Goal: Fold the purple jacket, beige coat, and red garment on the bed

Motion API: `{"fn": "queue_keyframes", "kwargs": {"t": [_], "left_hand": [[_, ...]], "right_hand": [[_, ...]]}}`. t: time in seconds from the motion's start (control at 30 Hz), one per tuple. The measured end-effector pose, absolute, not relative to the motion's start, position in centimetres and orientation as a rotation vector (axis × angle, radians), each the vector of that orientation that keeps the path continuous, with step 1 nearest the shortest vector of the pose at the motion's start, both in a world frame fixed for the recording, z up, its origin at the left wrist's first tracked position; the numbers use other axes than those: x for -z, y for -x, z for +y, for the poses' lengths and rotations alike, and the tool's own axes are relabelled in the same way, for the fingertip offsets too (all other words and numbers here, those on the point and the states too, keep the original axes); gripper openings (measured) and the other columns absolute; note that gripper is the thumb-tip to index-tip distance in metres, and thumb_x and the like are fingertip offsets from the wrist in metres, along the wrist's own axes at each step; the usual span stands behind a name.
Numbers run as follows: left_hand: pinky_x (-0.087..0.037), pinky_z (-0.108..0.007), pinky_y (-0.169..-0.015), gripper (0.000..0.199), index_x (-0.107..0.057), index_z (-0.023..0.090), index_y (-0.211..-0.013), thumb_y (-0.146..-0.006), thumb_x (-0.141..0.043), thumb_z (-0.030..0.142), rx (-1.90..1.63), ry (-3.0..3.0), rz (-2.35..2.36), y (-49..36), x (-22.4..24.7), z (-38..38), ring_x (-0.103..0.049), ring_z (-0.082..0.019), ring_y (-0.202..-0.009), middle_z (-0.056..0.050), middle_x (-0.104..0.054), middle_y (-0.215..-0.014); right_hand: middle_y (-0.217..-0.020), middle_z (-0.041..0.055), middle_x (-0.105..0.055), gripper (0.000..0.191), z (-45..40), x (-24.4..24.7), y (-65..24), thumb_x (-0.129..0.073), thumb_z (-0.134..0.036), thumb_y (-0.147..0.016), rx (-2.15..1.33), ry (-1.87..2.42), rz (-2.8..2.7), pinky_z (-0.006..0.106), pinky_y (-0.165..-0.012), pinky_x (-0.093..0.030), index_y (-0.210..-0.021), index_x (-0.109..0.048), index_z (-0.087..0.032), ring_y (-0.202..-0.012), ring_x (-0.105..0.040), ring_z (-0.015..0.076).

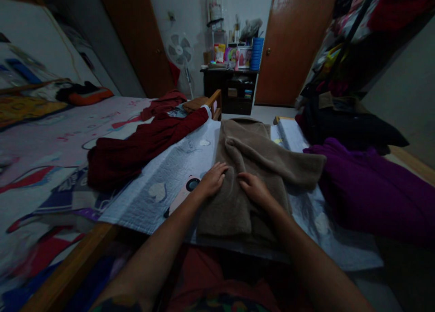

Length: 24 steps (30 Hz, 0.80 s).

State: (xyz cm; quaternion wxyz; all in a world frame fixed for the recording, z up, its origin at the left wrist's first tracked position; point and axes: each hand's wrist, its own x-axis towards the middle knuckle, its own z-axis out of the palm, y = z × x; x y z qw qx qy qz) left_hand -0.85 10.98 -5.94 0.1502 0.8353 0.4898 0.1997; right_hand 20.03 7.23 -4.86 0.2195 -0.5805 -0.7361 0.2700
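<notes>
From the head view, the brown garment (261, 167) is lying in the middle, on the pale blue quilted cover (136, 208), one sleeve reaching out to the right. And the left hand (215, 180) is resting on its left part, palm down, fingers lying close together! The right hand (254, 187) is coming in just beside it, fingers bent against the fabric; whether they're pinching it, I can't tell.

Over on the left, the dark red cloth (136, 153) is stretching along the cover, while the purple garment (377, 189) is bulging at the right, touching or nearly touching the sleeve's end. Behind the purple one, dark clothing (353, 124) is piling up. At the far side, a fan (181, 49) is standing left of the black cabinet (229, 88), and a brown door (292, 45) is closing off the wall to its right.
</notes>
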Motion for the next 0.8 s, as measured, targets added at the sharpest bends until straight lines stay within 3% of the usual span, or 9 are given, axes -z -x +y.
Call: {"fn": "queue_keyframes", "kwargs": {"t": [0.17,0.37,0.5,0.6,0.8], "left_hand": [[-0.024,-0.047,-0.118,0.052,-0.043,0.015,-0.142,-0.095,-0.044,0.037,-0.390,-2.537,1.503,-0.2,7.2,10.2,-0.022,-0.027,-0.146,-0.011,-0.036,-0.155],[-0.018,-0.053,-0.118,0.052,-0.040,0.018,-0.145,-0.096,-0.043,0.034,-0.306,-2.621,1.643,-1.3,7.4,8.6,-0.018,-0.029,-0.147,-0.011,-0.029,-0.158],[-0.015,-0.052,-0.119,0.051,-0.038,0.017,-0.146,-0.096,-0.040,0.027,-0.208,-2.570,1.529,-1.6,6.2,6.6,-0.016,-0.026,-0.148,-0.012,-0.026,-0.159],[-0.015,-0.053,-0.118,0.054,-0.035,0.018,-0.147,-0.097,-0.040,0.034,-0.143,-2.501,1.381,-1.7,5.2,4.9,-0.016,-0.028,-0.148,-0.012,-0.025,-0.160],[-0.010,-0.057,-0.118,0.062,-0.023,0.025,-0.153,-0.097,-0.035,0.049,-0.202,-2.404,1.274,-2.1,4.7,2.6,-0.011,-0.030,-0.149,-0.007,-0.021,-0.161]], "right_hand": [[-0.122,0.0092,-0.066,0.037,7.1,5.6,-20.3,-0.054,-0.025,-0.087,-0.814,1.496,-1.877,0.038,-0.099,-0.044,-0.123,-0.060,-0.018,-0.111,-0.061,0.0226],[-0.106,0.0092,-0.066,0.060,4.5,3.6,-21.7,-0.052,-0.021,-0.083,-1.006,1.463,-1.917,0.037,-0.088,-0.049,-0.141,-0.038,-0.013,-0.094,-0.063,0.0211],[-0.125,0.0119,-0.058,0.062,2.0,2.9,-23.9,-0.063,-0.019,-0.071,-0.946,1.341,-2.151,0.042,-0.101,-0.042,-0.131,-0.047,-0.017,-0.116,-0.054,0.0255],[-0.137,0.0150,-0.050,0.063,0.9,3.3,-24.8,-0.068,-0.019,-0.066,-0.784,1.322,-2.336,0.047,-0.109,-0.034,-0.127,-0.052,-0.016,-0.130,-0.042,0.0294],[-0.134,0.0134,-0.055,0.052,1.1,3.8,-24.4,-0.062,-0.009,-0.069,-0.567,1.362,-2.437,0.043,-0.107,-0.037,-0.121,-0.059,-0.016,-0.125,-0.047,0.0267]]}}
